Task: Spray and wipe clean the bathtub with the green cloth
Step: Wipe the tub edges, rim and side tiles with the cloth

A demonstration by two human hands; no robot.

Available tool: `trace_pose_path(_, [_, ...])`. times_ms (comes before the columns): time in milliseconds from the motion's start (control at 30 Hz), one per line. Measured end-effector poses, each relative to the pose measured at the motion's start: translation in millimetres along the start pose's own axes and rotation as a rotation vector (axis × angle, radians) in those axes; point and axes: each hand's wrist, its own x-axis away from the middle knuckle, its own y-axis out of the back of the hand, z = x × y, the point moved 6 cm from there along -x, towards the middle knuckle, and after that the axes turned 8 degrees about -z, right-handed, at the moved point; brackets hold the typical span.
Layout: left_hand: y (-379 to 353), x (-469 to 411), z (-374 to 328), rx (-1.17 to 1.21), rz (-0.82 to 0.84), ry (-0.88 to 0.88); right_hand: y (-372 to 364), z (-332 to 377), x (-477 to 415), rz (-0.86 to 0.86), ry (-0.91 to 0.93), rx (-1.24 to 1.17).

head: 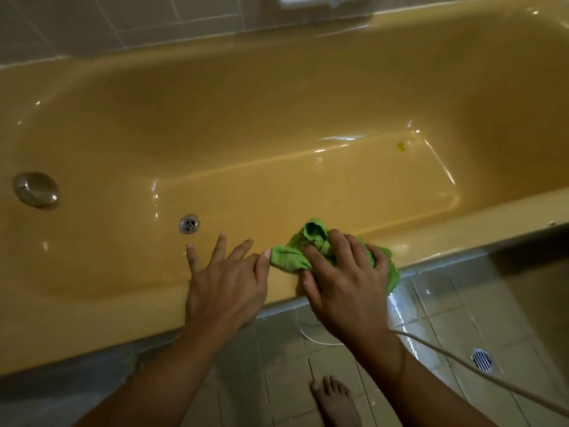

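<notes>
The right hand [345,282] has its fingers curled round the bunched cloth [289,258] and presses it onto the near rim of the tub [77,334], about midway along. The left hand [228,282] lies flat on the same rim just beside it. Its fingers are spread and hold nothing, and its thumb reaches the cloth's left end.

The work looks to be in the wiping stage, at the near rim. Wet glints show on the tub's floor and walls, so spraying or rinsing seems done, at least in part. No spray bottle is in view. How much of the inside has been wiped cannot be told from the sheen alone.

A small yellow spot [401,146] sits on the tub floor toward the right end, so that patch probably needs a pass. The area round the drain [189,224] and the overflow knob [35,189] at the left end may need one too.

Below the rim, the tiled floor [437,318] is wet and has a floor drain [482,359]. A pale cord [462,366] runs across it, and a bare foot [335,402] stands there.
</notes>
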Motion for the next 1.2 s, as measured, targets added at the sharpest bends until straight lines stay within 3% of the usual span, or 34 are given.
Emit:
trace_pose_path(200, [3.1,1.8,-32.2,0.019,-0.093,-0.019,5.4,-55.0,-2.1,0.058,-0.047,0.063])
trace_pose_path(567, [-4.5,-9.2,-98.8,-0.009,-0.097,-0.101,14.9,-173.3,-3.6,0.002,-0.261,0.066])
trace_pose_path(1200, [-16.8,-67.1,-310.8,-0.024,-0.052,-0.418,27.0,-336.8,-9.8,-0.021,-0.504,0.035])
